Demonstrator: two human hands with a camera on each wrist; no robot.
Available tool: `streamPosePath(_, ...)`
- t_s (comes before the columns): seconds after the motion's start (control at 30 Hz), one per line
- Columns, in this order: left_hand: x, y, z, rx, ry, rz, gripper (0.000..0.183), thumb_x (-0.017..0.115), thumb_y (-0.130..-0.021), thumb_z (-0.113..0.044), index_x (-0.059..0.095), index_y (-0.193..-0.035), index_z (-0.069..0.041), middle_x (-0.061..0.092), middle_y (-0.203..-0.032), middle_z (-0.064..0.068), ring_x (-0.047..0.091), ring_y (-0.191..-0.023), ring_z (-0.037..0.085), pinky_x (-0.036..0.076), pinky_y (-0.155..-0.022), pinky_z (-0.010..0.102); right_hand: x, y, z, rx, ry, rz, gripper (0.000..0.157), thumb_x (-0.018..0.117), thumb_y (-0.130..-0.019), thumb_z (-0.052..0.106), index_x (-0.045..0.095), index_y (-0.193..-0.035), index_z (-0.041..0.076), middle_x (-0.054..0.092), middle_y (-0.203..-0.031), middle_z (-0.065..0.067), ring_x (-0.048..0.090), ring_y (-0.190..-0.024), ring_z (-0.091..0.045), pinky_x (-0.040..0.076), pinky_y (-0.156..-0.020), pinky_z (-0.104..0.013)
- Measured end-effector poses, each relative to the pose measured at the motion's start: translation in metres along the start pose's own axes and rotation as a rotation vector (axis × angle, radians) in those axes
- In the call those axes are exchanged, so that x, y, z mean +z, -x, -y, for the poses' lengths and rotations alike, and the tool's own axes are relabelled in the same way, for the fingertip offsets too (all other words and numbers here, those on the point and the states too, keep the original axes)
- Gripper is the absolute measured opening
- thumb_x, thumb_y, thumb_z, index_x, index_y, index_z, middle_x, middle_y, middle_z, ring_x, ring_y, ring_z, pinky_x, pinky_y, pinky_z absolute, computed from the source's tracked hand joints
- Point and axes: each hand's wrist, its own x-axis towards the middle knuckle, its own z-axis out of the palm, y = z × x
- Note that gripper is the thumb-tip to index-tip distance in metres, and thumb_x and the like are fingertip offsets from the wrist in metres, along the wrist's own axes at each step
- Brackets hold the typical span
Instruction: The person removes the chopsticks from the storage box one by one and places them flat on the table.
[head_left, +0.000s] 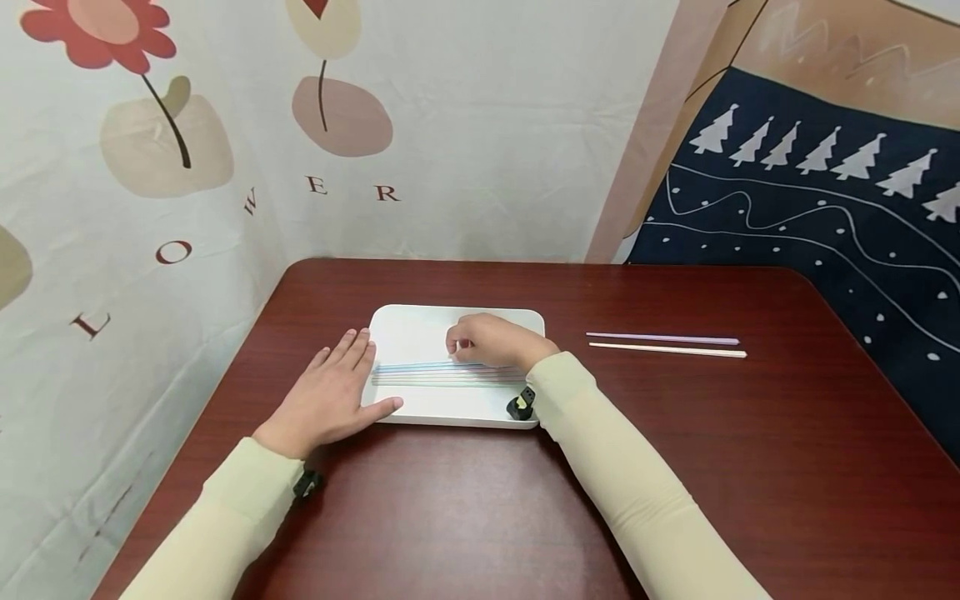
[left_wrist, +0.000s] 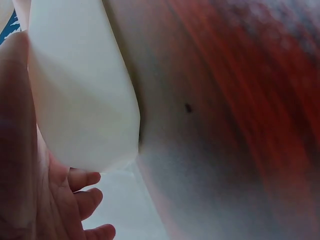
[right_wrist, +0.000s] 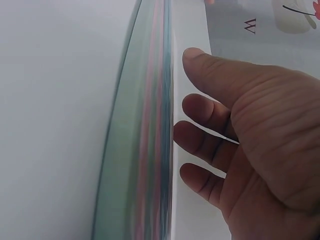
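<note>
Crosswise on the white tray [head_left: 408, 333], a row of colored sticks [right_wrist: 145, 130] lies with its long axis running left to right. The right hand [head_left: 495, 340] is nearer, just at the row's far side, so the sticks lie on its near side; its fingers are bent, thumb and fingertips apart, with nothing seen between them. The left hand [head_left: 330, 396] rests spread on the tray's left edge, beside the row's left ends.

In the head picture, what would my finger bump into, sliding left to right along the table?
Left hand → white tray → pair of thin sticks.
</note>
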Motion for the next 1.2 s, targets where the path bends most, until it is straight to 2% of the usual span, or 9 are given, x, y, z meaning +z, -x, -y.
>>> streamPosePath(0.2, 0.0008, 0.0002, 0.0002, -0.01, 0.012, 0.013, 0.107, 0.037, -0.09, -0.079, 0.031, -0.15, 0.009, 0.019, -0.161, 0.024, 0.016, -0.148, 0.039, 0.019, -0.115, 0.06, 0.0022, -0.0028, -0.002, 0.011, 0.007, -0.006, 0.008, 0.065, -0.097, 0.016, 0.066, -0.091, 0.022, 0.059, -0.087, 0.004, 0.053, -0.081, -0.011, 0.045, -0.074, -0.025)
streamPosePath(0.5, 0.0005, 0.0001, 0.0001, -0.021, 0.014, 0.023, 0.107, 0.035, -0.09, -0.079, 0.031, -0.151, 0.009, 0.018, -0.161, 0.024, 0.015, -0.149, 0.04, 0.02, -0.115, 0.059, 0.0052, -0.0064, -0.0027, 0.036, 0.04, -0.009, 0.013, 0.064, -0.098, 0.015, 0.066, -0.088, 0.022, 0.058, -0.084, 0.004, 0.051, -0.079, -0.011, 0.044, -0.074, -0.025)
streamPosePath(1.2, 0.0019, 0.0009, 0.0, -0.022, 0.033, 0.019, 0.106, 0.036, -0.091, -0.078, 0.031, -0.15, 0.009, 0.019, -0.161, 0.025, 0.016, -0.148, 0.042, 0.022, -0.115, 0.06, 0.0069, -0.0067, -0.0021, 0.075, 0.06, 0.001, 0.007, 0.064, -0.098, 0.016, 0.069, -0.099, 0.021, 0.059, -0.089, 0.003, 0.052, -0.083, -0.012, 0.044, -0.078, -0.024)
